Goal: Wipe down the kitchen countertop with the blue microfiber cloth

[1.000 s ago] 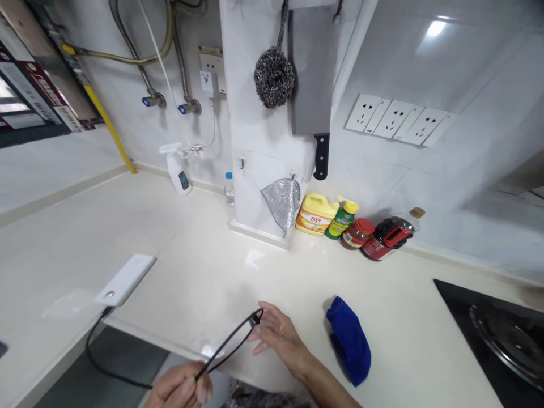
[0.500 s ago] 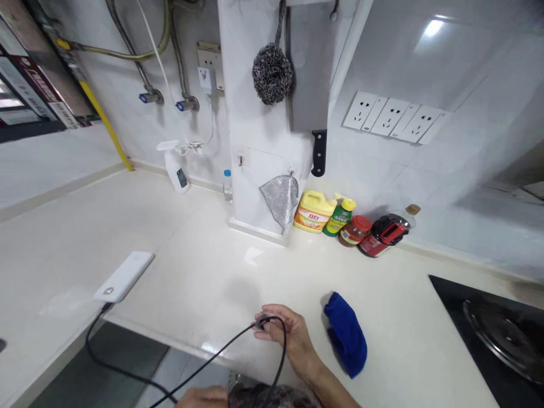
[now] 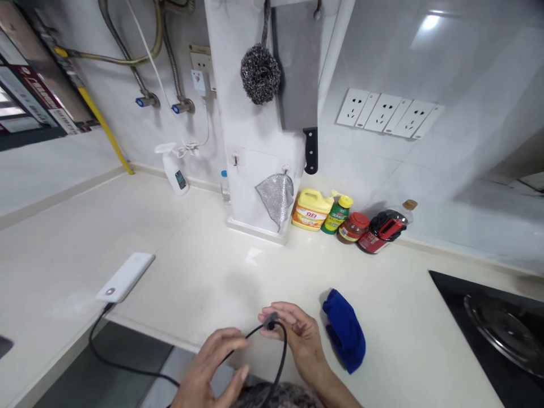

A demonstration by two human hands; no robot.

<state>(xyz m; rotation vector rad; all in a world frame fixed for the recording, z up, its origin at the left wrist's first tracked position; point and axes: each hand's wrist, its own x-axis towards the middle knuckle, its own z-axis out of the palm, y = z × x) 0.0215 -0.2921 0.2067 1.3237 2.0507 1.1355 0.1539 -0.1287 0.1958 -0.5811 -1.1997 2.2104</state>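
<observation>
My right hand (image 3: 300, 340) pinches a small dark grey piece (image 3: 270, 322) with a black cable (image 3: 282, 357) passing at it; the piece's kind is too small to tell. From there the cable bends down in a loop toward my body. My left hand (image 3: 212, 362) is just to the left, thumb and fingers apart, with a stretch of cable running behind its fingers. Farther left, a white power bank (image 3: 127, 276) lies near the counter edge, a black cable plugged into its end. A folded blue cloth (image 3: 345, 331) lies right of my right hand.
At the wall stand a yellow detergent jug (image 3: 312, 209), a green bottle (image 3: 336, 215), a red-lidded jar (image 3: 353, 228) and a dark bottle (image 3: 380, 231). A cleaver (image 3: 297, 68) hangs above. A black cooktop (image 3: 480, 323) is at right, a spray bottle (image 3: 173, 173) at back left.
My left hand has risen from the bottom edge toward my right hand, its fingers spread beside the cable. My right hand has shifted slightly right, still pinching the grey piece. The view has moved a little.
</observation>
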